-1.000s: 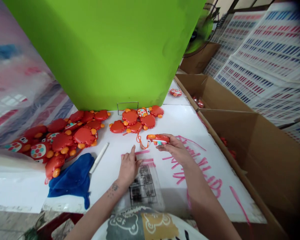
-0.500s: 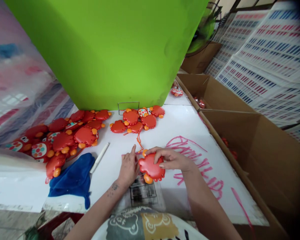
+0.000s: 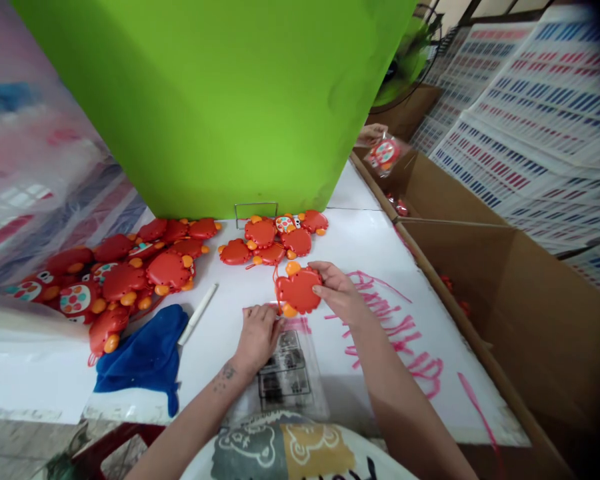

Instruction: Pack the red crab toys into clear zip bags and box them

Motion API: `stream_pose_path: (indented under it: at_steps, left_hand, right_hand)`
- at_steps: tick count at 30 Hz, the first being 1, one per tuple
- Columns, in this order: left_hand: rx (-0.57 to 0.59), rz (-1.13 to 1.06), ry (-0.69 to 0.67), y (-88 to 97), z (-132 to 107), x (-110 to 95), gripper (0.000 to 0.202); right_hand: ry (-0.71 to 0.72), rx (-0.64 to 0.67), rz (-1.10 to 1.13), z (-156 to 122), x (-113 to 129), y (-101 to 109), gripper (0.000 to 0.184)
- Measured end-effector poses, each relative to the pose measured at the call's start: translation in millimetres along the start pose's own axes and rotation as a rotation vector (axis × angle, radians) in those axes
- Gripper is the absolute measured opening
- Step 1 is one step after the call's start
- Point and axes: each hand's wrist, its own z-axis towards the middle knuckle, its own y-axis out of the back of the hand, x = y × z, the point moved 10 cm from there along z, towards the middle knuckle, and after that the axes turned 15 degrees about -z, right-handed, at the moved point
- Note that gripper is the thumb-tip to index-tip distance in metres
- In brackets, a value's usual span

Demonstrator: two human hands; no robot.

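My right hand (image 3: 344, 293) grips a red crab-shaped toy (image 3: 298, 291) by its right edge, plain back upward and orange claws at its sides. The toy is held above the table, and its orange cord hangs at its left side. Below and left of it, my left hand (image 3: 261, 332) is closed at the top edge of a clear plastic bag (image 3: 307, 393) with black print, which lies flat at the table's front. Its fingertips curl over the bag; the thumb is mostly hidden. More red crab toys (image 3: 260, 232) lie in a small group beyond the hands.
A larger heap of crab toys (image 3: 125, 280) lies left, beside a blue cloth (image 3: 140, 360) and a white marker (image 3: 199, 313). A green panel (image 3: 220, 100) stands behind. Open cardboard boxes (image 3: 455, 280) line the right. Another person's hand (image 3: 373, 133) holds a bagged toy (image 3: 386, 152).
My right hand has lifted the crab toy up and away, uncovering more of the bag. My left fingers have curled in. Another person's hand with a bagged toy has appeared over the far box.
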Motion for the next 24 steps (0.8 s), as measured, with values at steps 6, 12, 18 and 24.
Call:
stream_pose_path:
  at_steps: [6, 12, 18, 24]
  left_hand:
    - [0.015, 0.026, -0.060, -4.5, -2, -5, 0.026]
    - [-0.060, 0.002, -0.035, 2.8, -1, 0, 0.015]
    - [-0.258, -0.035, -0.106, 21.7, -5, -6, 0.009]
    - [-0.266, -0.238, -0.136, 23.7, -1, -2, 0.007]
  right_hand:
    - [0.023, 0.009, -0.087, 30, -19, -21, 0.048]
    - [-0.063, 0.233, -0.290, 42, -38, -51, 0.045]
    - [-0.044, 0.434, -0.327, 35, -37, -96, 0.035]
    - [-0.053, -0.007, -0.716, 31, -30, -38, 0.033]
